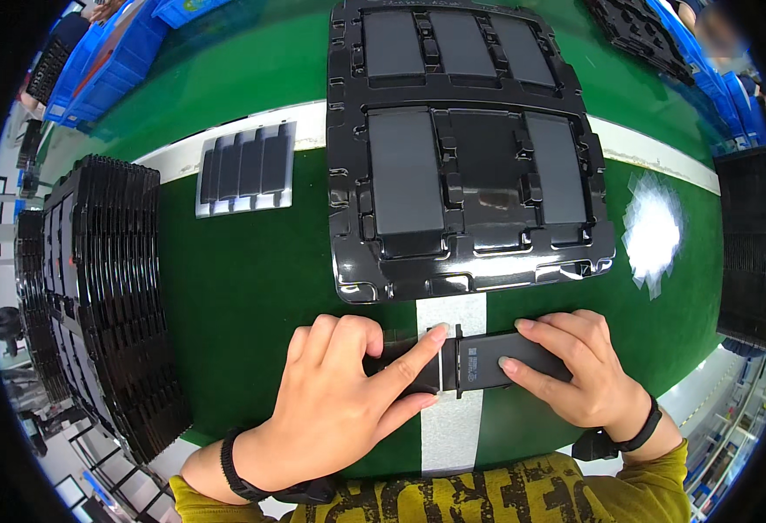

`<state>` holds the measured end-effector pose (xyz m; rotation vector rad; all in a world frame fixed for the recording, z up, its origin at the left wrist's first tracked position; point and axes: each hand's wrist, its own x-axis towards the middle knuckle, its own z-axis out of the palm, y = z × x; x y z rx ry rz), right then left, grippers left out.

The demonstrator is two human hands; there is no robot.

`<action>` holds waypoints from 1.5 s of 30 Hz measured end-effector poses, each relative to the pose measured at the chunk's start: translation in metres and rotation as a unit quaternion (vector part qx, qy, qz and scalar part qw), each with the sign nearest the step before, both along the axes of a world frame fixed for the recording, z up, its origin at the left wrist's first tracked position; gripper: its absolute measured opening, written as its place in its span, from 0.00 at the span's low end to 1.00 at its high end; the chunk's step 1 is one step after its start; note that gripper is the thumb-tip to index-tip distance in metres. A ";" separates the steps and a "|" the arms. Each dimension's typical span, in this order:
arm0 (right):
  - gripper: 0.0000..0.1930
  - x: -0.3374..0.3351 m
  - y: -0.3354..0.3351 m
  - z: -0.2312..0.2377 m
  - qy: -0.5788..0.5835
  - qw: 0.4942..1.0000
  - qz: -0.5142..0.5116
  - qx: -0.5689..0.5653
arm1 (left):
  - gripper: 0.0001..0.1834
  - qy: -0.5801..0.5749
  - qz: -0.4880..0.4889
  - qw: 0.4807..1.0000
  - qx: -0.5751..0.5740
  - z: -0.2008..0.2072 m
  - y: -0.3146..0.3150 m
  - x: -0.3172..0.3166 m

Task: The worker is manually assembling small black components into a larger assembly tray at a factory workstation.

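A flat black battery pack [496,361] with small pale printing lies across the pale stripe in front of me. My right hand [575,366] grips its right part, thumb on top and fingers at the far edge. At the pack's left end is a narrow black end piece [450,364] with a thin light line beside it. My left hand [335,383] is closed around a dark flat part [427,370] adjoining that end, index fingertip at its far side and thumb at its near side. The left fingers hide most of this part, so its kind is unclear.
Beyond my hands, a black moulded tray [479,261] holds several grey flat packs; its near middle pocket has none. A sheet with black strips [245,170] lies left, a pile of clear film pieces [653,231] right. Tray stacks [117,296] [752,244] flank the green table.
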<state>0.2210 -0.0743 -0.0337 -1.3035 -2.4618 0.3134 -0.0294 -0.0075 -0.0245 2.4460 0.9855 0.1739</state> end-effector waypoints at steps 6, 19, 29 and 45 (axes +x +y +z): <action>0.18 0.000 -0.001 0.001 0.002 1.000 0.000 -0.013 | 0.31 0.003 -0.002 1.000 -0.007 0.002 0.001 0.000; 0.17 -0.001 -0.001 0.001 -0.010 1.000 -0.001 0.001 | 0.31 0.005 0.003 1.000 -0.010 0.001 0.000 0.000; 0.18 -0.002 0.000 0.005 -0.047 0.999 0.005 0.015 | 0.31 -0.001 -0.003 1.000 0.004 0.002 0.000 -0.001; 0.19 0.000 -0.005 0.007 -0.023 1.000 0.014 0.016 | 0.18 -0.108 -0.141 0.983 0.055 -0.014 -0.005 0.007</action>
